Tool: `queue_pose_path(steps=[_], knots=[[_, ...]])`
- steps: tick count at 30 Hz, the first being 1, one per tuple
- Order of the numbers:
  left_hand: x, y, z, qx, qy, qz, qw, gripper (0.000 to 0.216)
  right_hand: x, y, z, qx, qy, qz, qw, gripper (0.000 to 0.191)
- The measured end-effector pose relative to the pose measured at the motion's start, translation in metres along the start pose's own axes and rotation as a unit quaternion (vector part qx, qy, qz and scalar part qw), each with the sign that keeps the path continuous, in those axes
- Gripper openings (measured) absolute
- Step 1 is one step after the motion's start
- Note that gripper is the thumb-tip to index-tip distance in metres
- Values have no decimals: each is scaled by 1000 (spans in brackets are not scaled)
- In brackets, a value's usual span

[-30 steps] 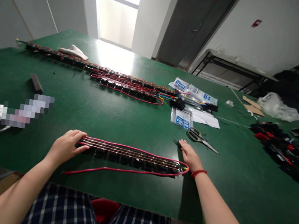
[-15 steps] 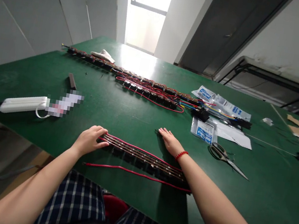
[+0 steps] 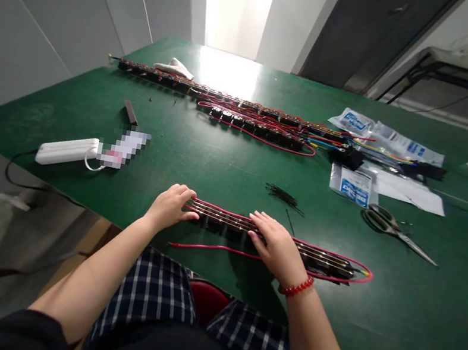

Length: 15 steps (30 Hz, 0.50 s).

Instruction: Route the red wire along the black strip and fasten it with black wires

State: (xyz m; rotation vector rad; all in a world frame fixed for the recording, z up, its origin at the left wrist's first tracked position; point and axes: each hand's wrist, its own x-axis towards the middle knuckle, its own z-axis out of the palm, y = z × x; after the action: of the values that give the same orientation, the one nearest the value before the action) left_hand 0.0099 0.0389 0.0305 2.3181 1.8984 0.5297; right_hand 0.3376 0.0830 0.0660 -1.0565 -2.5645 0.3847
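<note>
A long black strip (image 3: 221, 221) with thin copper-coloured rods along its top lies near the front of the table. My left hand (image 3: 171, 209) is closed round its left end, thumb in front and fingers behind. Across the strip's middle, my right hand (image 3: 278, 246) grips it between thumb and fingers and hides that part. A red wire (image 3: 369, 275) runs along the back of the strip and loops round its right end; its loose end lies in front. Just behind the strip is a bundle of thin black cable ties (image 3: 284, 197), with a single one between bundle and strip.
Scissors (image 3: 388, 226) lie to the right, near plastic bags (image 3: 355, 186) and white paper. At the back, longer wired strips (image 3: 237, 103) stretch across the green table (image 3: 217, 166). A white power strip (image 3: 68, 151) and a dark bar (image 3: 130, 113) are on the left.
My right hand has moved from the cable ties onto the middle of the strip, uncovering the bundle. My left hand stays on the strip's left end. The camera view has shifted.
</note>
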Motion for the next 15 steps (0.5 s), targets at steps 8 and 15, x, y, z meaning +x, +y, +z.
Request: queue_pose_path(steps=[8,15], knots=[[-8,42,11,-53,-7,34,998,44,-22,-7,-11,-64,-16,89,994,44],[-12,51,15,-79,7,41,996,45,-16,-10,-20,-61,-76,42,994,37]])
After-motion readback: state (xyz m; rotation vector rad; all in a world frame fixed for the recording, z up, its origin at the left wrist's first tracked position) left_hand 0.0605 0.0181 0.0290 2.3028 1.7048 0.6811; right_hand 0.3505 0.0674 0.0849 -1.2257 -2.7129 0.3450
